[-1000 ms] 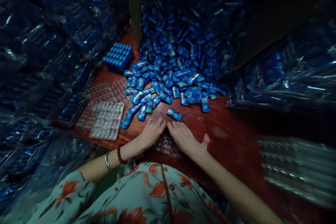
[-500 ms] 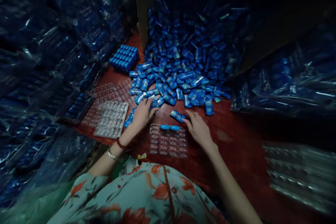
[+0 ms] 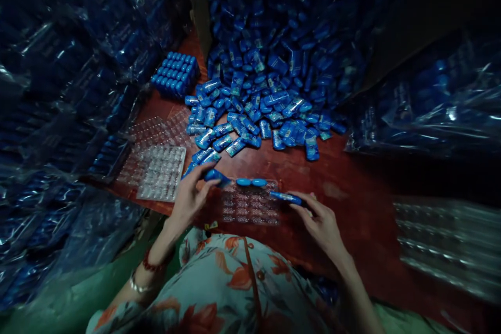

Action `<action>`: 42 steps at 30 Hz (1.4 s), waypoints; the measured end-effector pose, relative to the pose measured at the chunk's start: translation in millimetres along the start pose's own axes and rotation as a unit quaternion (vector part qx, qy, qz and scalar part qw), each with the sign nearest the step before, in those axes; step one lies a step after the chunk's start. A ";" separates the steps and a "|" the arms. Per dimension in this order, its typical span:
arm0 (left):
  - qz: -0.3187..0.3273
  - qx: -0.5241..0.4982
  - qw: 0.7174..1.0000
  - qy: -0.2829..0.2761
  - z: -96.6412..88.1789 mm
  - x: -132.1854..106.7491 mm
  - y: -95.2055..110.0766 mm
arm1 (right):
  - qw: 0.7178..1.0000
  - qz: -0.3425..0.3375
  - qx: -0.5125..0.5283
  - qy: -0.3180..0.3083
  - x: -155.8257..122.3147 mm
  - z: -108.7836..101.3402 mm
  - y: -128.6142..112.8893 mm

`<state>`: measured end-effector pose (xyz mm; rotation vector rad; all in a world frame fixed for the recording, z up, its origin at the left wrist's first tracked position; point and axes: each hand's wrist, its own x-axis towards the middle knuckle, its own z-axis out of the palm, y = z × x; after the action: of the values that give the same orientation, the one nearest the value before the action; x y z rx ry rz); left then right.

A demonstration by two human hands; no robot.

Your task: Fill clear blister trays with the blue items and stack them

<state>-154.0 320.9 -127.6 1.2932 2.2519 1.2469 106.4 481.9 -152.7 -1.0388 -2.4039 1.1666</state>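
Observation:
My left hand [image 3: 190,194] pinches a small blue bottle [image 3: 216,176], held just left of a clear plastic tray [image 3: 250,211] with rows of hollows. To the right of that tray, my right hand [image 3: 319,216] grips another small blue bottle [image 3: 285,198] by its end, tilted nearly level. Two blue bottles [image 3: 251,182] stand side by side in the tray's far row, only their oval tops showing clearly. Beyond both hands spreads a heap of loose blue bottles [image 3: 250,109] with printed labels.
A tight block of upright blue bottles [image 3: 176,73] stands back left. Stacked clear trays [image 3: 161,173] lie left, more trays [image 3: 446,245] at right. Film-wrapped blue packs [image 3: 58,88] pile up at left and right [image 3: 410,99]. A cardboard wall [image 3: 199,5] borders the heap on the reddish tabletop [image 3: 336,188].
Both hands have drawn back from the heap toward me, each now with a blue bottle. The bottle that lay beyond the tray is now lifted in my right hand.

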 end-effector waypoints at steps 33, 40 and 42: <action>0.055 0.126 0.990 0.028 43.9 40.7 -20.5 | 0.920 -0.049 -0.360 -0.148 74.7 30.2 -88.0; -0.005 0.292 0.948 -0.129 74.1 106.8 -3.3 | 0.898 -0.058 -0.350 -0.262 91.8 25.7 -93.8; 0.008 0.249 0.962 -0.110 63.9 97.0 0.3 | 0.911 -0.057 -0.324 -0.250 75.1 30.6 -88.2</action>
<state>-171.8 433.9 -148.1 1.5228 2.4732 0.5089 -5.2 480.6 -109.1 -0.7936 -3.3452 0.6386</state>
